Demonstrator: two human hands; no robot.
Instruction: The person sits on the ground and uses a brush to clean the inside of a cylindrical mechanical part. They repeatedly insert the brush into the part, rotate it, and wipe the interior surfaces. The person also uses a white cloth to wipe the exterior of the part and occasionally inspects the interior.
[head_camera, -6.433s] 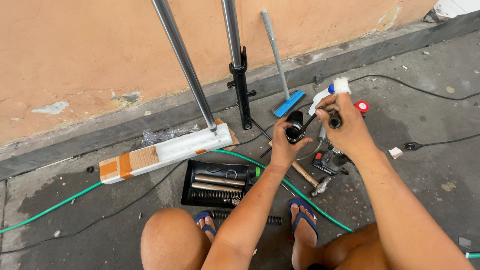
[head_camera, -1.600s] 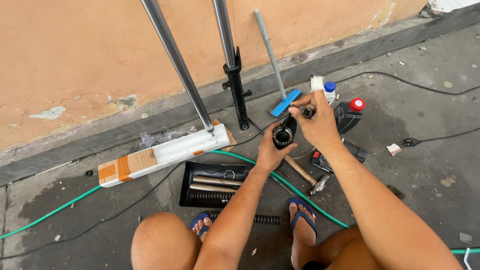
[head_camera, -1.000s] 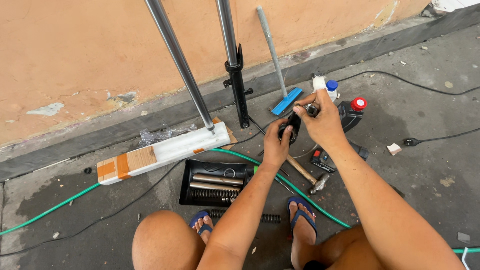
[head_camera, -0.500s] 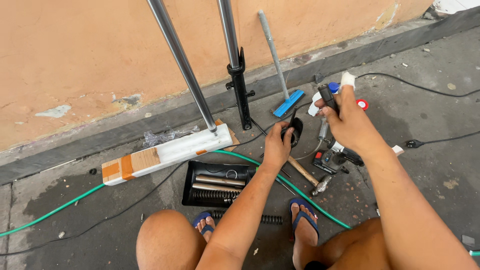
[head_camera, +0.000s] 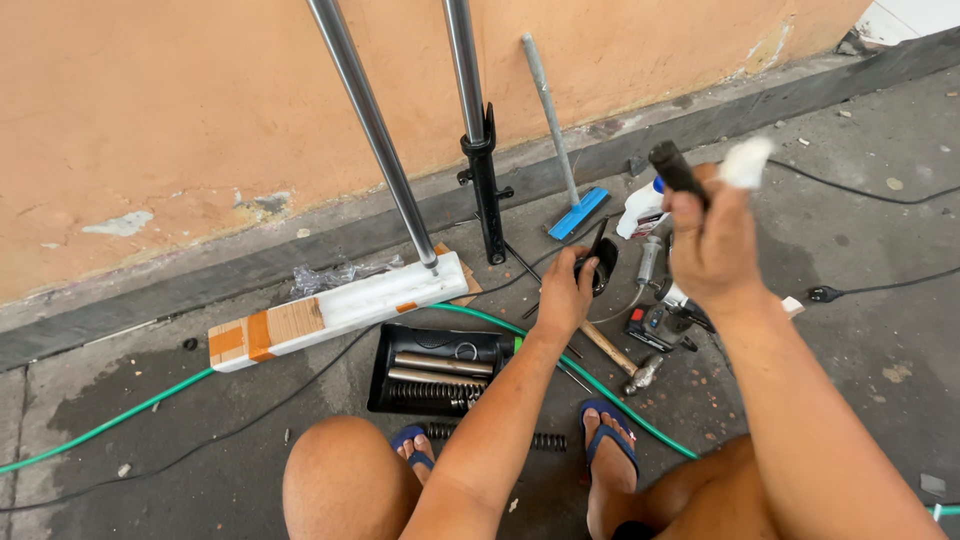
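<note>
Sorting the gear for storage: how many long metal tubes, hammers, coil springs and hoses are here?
Long metal tubes leaning on the wall: 2
Hammer: 1
Coil springs: 2
Green hose: 1
Total: 6

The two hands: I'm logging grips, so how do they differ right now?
The left hand is low, gripping a black cylindrical part near the ground; the right hand is raised, holding a black-handled tool and a white rag. Left holds one item, right two. Both are bare and closed.
</note>
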